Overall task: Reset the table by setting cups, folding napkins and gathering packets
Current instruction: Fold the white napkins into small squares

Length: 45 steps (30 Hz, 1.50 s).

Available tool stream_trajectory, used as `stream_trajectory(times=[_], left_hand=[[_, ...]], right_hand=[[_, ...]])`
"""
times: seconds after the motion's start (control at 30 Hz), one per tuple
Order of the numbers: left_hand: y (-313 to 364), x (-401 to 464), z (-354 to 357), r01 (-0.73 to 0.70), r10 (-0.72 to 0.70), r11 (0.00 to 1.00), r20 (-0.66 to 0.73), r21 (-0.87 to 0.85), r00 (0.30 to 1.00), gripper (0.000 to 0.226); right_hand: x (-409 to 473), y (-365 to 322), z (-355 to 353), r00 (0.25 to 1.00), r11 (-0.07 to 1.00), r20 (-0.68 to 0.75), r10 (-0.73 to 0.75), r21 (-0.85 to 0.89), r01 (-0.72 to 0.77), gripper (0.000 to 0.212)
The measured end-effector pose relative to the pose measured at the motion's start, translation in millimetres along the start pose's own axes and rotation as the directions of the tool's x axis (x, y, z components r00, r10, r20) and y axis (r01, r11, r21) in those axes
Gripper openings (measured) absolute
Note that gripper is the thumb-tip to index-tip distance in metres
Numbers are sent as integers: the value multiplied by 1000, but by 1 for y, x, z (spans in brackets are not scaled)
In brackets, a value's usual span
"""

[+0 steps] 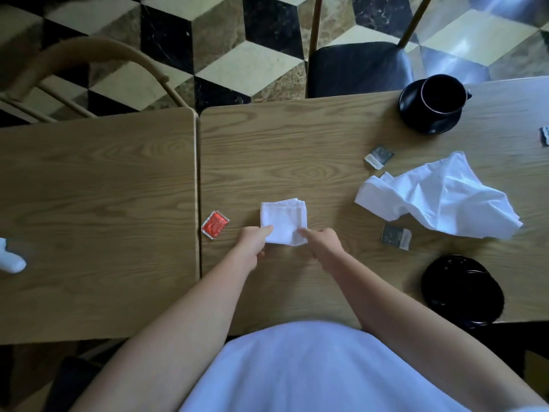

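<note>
A small folded white napkin [283, 220] lies on the wooden table [297, 150] in front of me. My left hand [252, 245] pinches its near left corner, and my right hand [322, 243] presses its near right edge with an extended finger. A crumpled white napkin [439, 197] lies to the right. A red packet [215, 224] sits left of the folded napkin. Two dark packets lie by the crumpled napkin, one behind it [378, 156] and one in front [396, 236]. A black cup [442, 96] stands on a black saucer [416, 117] at the far right.
A second black saucer [462, 289] sits near the front right edge. Another packet [545, 139] shows at the right frame edge. A second table [95, 203] adjoins on the left, with a white object [10, 260] on it. Chairs [359, 66] stand behind.
</note>
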State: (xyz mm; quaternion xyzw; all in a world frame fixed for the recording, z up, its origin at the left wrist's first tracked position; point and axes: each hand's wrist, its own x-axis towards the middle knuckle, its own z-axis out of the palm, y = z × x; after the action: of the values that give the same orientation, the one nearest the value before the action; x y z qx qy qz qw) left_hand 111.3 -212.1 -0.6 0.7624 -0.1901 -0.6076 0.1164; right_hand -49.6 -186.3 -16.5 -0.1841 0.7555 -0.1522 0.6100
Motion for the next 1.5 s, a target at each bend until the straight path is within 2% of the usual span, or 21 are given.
stream_trajectory(times=[0.07,0.13,0.2,0.27,0.33,0.53,0.73,0.97,1.07,1.17,1.23,1.33,1.5], left_hand=[[2,-9,-2,-18,20,999,57,-48,998,15],[2,-23,-3,-61,70,994,101,-90,992,18],[-6,-38,-4,-92,116,985,170,-143,979,15],[-20,-52,-1,-87,136,976,246,-201,960,36],[-38,-64,5,-93,158,971,298,-219,941,43],[-96,-87,31,-142,197,976,379,-167,904,28],[-129,-109,56,-238,230,971,361,-23,904,9],[-120,-118,82,-278,219,955,384,107,897,15],[-110,-115,103,-310,225,932,370,189,901,21],[-102,-107,127,-312,212,916,357,252,910,20],[-98,-98,144,-297,189,907,341,299,921,18],[-100,-87,167,-257,161,901,281,350,946,17],[-111,-71,186,-163,108,904,157,396,982,15]], right_hand=[[-7,-1,-12,992,998,114,57,15,-59,26],[-19,4,-24,988,998,142,57,-9,-57,25],[-33,16,-36,992,999,127,24,-37,-19,24],[-49,33,-48,992,1000,123,-16,0,16,19],[-65,53,-59,991,998,123,-57,23,54,19],[-112,123,-81,996,995,2,-88,49,88,15],[-137,160,-106,989,994,-100,-108,-8,108,11],[-135,157,-133,979,989,-153,-133,-89,121,15],[-125,150,-149,977,984,-182,-113,-160,84,15],[-109,143,-165,981,973,-184,-65,-228,22,6],[-95,139,-175,984,952,-170,-46,-306,-9,8],[-77,138,-185,989,890,-142,-30,-453,-38,22],[-56,144,-179,986,759,-135,-95,-650,-16,16]])
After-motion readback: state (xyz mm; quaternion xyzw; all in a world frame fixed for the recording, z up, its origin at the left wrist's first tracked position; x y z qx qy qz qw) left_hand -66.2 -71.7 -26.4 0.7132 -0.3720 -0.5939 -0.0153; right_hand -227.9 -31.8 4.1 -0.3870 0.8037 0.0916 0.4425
